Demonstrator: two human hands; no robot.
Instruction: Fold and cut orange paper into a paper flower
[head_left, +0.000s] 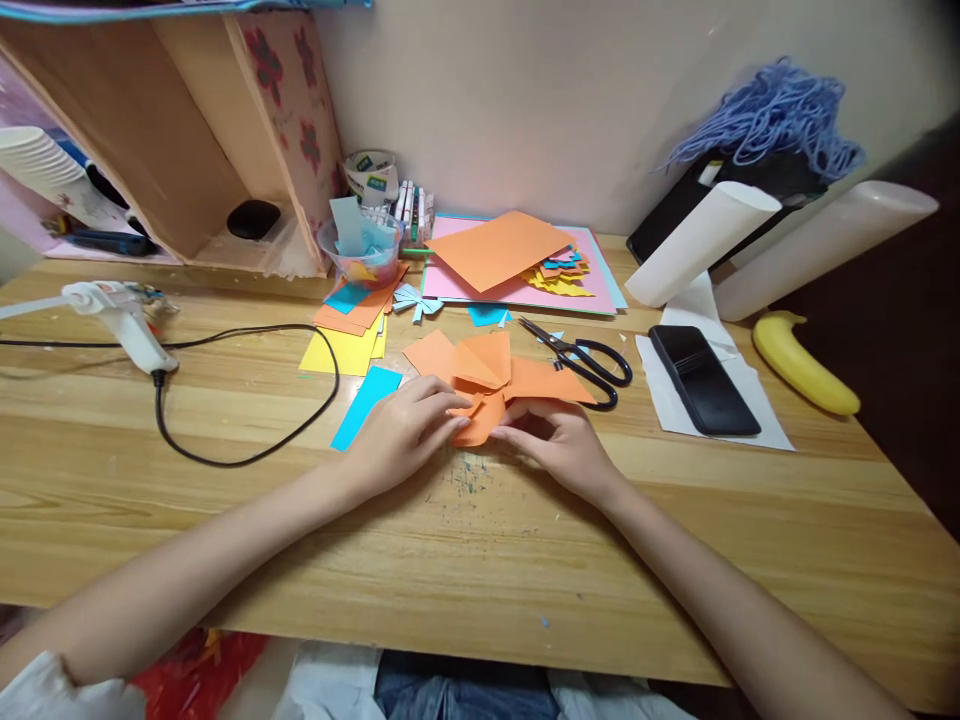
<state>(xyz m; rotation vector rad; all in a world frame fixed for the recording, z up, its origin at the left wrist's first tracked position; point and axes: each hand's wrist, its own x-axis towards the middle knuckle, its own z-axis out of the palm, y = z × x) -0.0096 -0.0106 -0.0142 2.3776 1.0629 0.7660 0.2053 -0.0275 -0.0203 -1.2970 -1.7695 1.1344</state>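
A folded orange paper piece lies on the wooden desk in front of me. Both hands pinch its near edge. My left hand grips the left side of the fold with fingertips pressed on it. My right hand holds the right side, thumb and fingers on the paper. A blue paper strip lies just left of my left hand. Black scissors rest just beyond my right hand, blades pointing left.
A white glue gun with a black cord lies at left. Stacks of coloured paper, a plastic cup, tape rolls, a black phone, a banana and white paper rolls stand behind.
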